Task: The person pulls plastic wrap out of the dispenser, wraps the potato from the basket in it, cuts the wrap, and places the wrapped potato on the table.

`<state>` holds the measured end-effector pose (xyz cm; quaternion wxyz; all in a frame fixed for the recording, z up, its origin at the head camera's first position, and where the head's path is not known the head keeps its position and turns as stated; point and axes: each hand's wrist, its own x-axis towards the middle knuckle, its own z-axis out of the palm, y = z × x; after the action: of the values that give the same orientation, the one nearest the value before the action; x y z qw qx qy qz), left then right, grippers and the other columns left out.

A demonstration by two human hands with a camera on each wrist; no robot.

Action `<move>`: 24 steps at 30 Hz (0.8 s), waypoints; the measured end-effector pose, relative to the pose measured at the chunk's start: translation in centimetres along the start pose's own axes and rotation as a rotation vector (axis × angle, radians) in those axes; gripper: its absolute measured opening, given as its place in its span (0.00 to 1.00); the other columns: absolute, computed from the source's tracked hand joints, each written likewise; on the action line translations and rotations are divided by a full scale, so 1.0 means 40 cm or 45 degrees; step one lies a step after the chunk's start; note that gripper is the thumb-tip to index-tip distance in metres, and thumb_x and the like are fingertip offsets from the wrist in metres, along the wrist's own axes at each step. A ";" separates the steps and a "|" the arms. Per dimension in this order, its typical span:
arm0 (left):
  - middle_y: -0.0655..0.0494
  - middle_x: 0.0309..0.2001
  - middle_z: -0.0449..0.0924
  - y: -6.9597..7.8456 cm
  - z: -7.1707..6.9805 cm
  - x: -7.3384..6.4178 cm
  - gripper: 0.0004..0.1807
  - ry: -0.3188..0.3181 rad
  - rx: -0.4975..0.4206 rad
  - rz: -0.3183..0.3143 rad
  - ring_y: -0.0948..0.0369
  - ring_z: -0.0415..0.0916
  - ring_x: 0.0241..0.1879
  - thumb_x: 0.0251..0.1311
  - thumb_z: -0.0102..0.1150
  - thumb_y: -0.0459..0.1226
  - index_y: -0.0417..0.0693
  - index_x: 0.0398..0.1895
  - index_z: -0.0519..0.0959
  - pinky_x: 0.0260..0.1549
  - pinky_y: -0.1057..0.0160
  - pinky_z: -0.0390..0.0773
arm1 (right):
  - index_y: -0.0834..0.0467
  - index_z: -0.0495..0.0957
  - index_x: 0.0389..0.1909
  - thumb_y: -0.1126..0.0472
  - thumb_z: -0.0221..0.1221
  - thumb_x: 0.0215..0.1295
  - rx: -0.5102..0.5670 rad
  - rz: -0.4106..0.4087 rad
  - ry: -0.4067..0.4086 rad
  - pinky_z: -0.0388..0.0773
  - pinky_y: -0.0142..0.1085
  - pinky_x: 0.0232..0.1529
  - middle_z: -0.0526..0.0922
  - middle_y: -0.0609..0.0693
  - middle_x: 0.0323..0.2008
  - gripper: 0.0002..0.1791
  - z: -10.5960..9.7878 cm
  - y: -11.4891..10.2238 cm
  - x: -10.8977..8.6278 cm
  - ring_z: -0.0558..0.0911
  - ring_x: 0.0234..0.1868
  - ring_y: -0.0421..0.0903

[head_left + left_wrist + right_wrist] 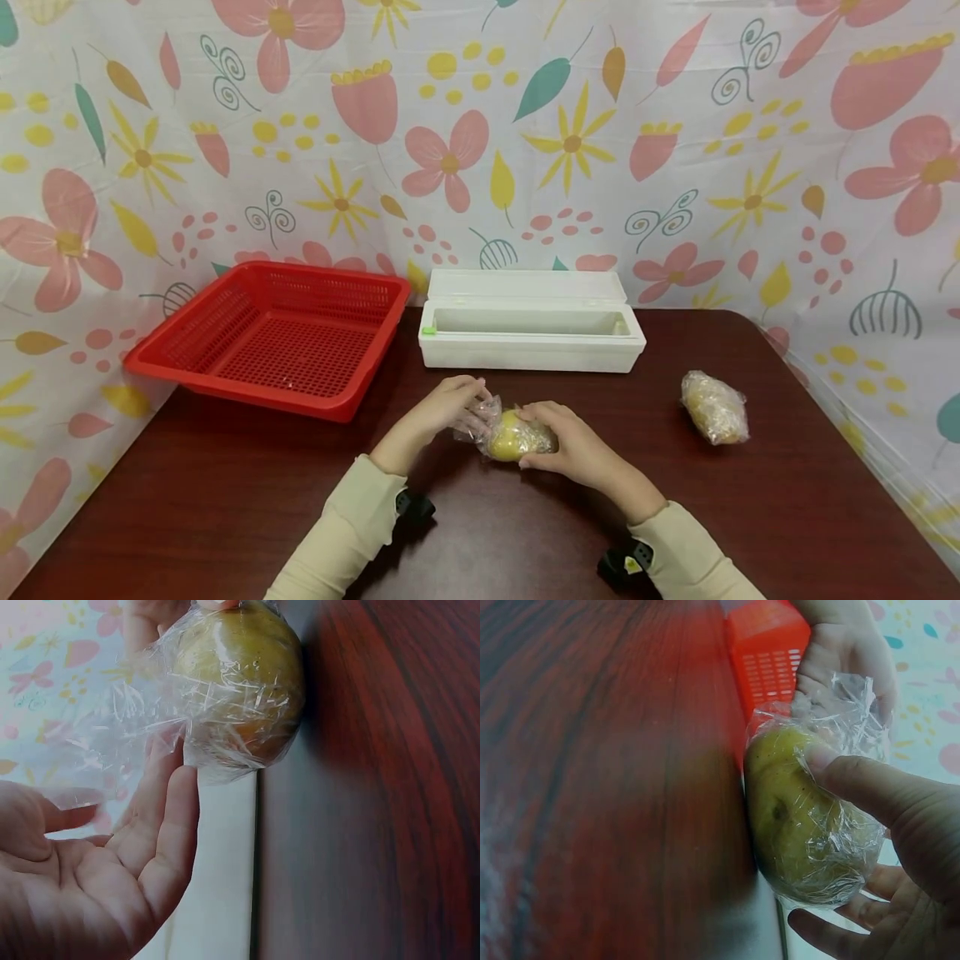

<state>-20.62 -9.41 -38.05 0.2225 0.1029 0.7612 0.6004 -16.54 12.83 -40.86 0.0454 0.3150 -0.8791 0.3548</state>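
Note:
A yellow-green fruit [508, 438] in clear cling film rests on the table; its exact kind is unclear. My right hand [581, 450] grips it, thumb [840, 769] pressed on the film-covered side and fingers around the far side. Loose film [112, 724] sticks out from the fruit toward the left. There my left hand [448, 407] touches the film with its fingers extended. In the left wrist view, the left thumb stands well apart from the fingers, with film between them.
Behind the hands stands a long white box [528, 356], lid raised, with a small green piece at its left end. A red plastic basket [347, 407] is at the back left. Another film-wrapped yellowish item [715, 408] lies on the right of the dark table [517, 533].

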 end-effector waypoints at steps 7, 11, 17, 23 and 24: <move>0.49 0.29 0.78 -0.012 -0.006 0.004 0.07 -0.060 -0.043 0.066 0.64 0.79 0.23 0.60 0.49 0.25 0.26 0.40 0.71 0.28 0.63 0.82 | 0.60 0.75 0.53 0.59 0.73 0.47 0.018 0.031 -0.008 0.74 0.49 0.52 0.77 0.56 0.53 0.31 0.001 0.000 0.001 0.75 0.54 0.54; 0.55 0.25 0.76 -0.019 -0.007 0.010 0.08 -0.060 -0.080 0.087 0.66 0.76 0.23 0.55 0.53 0.23 0.22 0.36 0.72 0.26 0.67 0.81 | 0.60 0.75 0.53 0.58 0.73 0.47 0.025 0.042 -0.007 0.74 0.49 0.52 0.77 0.56 0.53 0.31 0.001 0.000 0.002 0.75 0.53 0.54; 0.58 0.21 0.75 -0.028 -0.007 0.012 0.09 -0.045 -0.041 0.136 0.67 0.73 0.24 0.50 0.59 0.22 0.22 0.34 0.74 0.25 0.70 0.77 | 0.60 0.75 0.53 0.58 0.72 0.47 0.034 0.057 -0.012 0.74 0.49 0.52 0.77 0.56 0.53 0.30 0.003 0.000 0.003 0.75 0.53 0.53; 0.58 0.22 0.76 -0.028 -0.003 0.012 0.09 -0.039 -0.003 0.133 0.67 0.74 0.24 0.51 0.59 0.22 0.22 0.35 0.75 0.26 0.69 0.78 | 0.60 0.75 0.54 0.58 0.72 0.47 0.034 0.058 -0.014 0.74 0.48 0.51 0.77 0.57 0.53 0.31 0.003 -0.001 0.003 0.75 0.53 0.54; 0.57 0.23 0.76 -0.029 -0.002 0.012 0.09 -0.043 0.005 0.133 0.67 0.74 0.25 0.51 0.59 0.22 0.22 0.35 0.76 0.27 0.69 0.79 | 0.60 0.75 0.54 0.59 0.72 0.47 0.034 0.057 -0.013 0.74 0.48 0.51 0.77 0.57 0.53 0.30 0.003 -0.001 0.002 0.75 0.53 0.54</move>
<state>-20.95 -9.56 -39.24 0.2033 0.1531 0.7521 0.6079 -16.58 12.70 -40.89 0.0287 0.2976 -0.8814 0.3657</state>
